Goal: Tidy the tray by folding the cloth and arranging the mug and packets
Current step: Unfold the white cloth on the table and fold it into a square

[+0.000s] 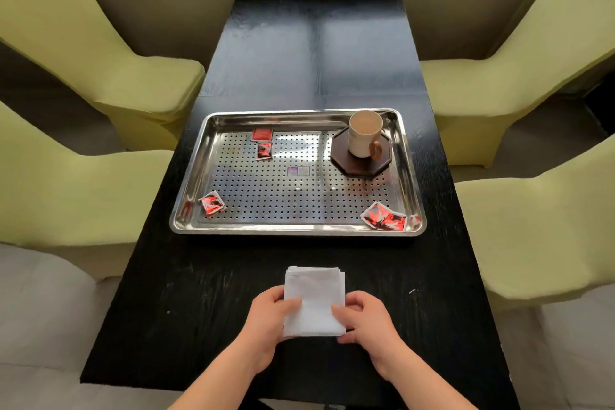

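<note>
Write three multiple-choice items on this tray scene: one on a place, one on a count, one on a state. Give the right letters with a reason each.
1. Where does the mug stand?
A. On the dark coaster in the tray's far right corner
B. On the bare table beside the cloth
C. On a chair

2. How many places in the tray hold red packets?
A. One
B. Three
C. Six

3. What state is the white cloth in?
A. Spread flat over the tray
B. Crumpled inside the mug
C. Folded into a small rectangle, held by both hands

Answers:
1 A: the mug rests upright on the coaster.
2 B: packets lie far left, near left and near right.
3 C: the left hand and right hand grip its folded edges on the table.
</note>
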{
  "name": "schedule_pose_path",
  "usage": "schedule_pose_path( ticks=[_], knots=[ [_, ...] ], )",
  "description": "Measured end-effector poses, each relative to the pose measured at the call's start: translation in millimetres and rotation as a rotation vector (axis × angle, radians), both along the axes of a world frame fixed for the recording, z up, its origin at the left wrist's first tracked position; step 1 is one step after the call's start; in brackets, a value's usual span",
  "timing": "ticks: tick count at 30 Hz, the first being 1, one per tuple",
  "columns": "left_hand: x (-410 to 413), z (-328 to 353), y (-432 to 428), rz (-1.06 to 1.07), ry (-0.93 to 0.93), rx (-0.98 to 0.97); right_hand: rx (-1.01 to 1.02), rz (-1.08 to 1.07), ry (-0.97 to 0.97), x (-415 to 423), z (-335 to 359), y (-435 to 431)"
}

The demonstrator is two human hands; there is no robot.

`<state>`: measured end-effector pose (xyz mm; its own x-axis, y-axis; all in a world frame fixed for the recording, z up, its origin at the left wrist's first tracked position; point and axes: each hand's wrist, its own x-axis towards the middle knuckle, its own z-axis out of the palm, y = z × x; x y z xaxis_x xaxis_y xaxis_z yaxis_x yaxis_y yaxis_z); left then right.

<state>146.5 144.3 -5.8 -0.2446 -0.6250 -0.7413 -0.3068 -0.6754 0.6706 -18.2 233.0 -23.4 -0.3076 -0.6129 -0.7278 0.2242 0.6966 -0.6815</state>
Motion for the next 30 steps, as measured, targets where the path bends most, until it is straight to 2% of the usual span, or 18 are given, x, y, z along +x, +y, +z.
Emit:
schedule_pose_path(
  ticks=[12,25,30],
  knots=[
    [31,18,-53,0.085,-0.009,-0.083,-0.095,0.047,0.052,13,27,-63],
    [80,21,-160,-0.023,0.170,0.013,-0.042,-0.170,0.093,78,39,-146],
    [86,15,-188,-0.024,0.190,0.011,-0.073,-0.207,0.045,86,41,-177]
  ],
)
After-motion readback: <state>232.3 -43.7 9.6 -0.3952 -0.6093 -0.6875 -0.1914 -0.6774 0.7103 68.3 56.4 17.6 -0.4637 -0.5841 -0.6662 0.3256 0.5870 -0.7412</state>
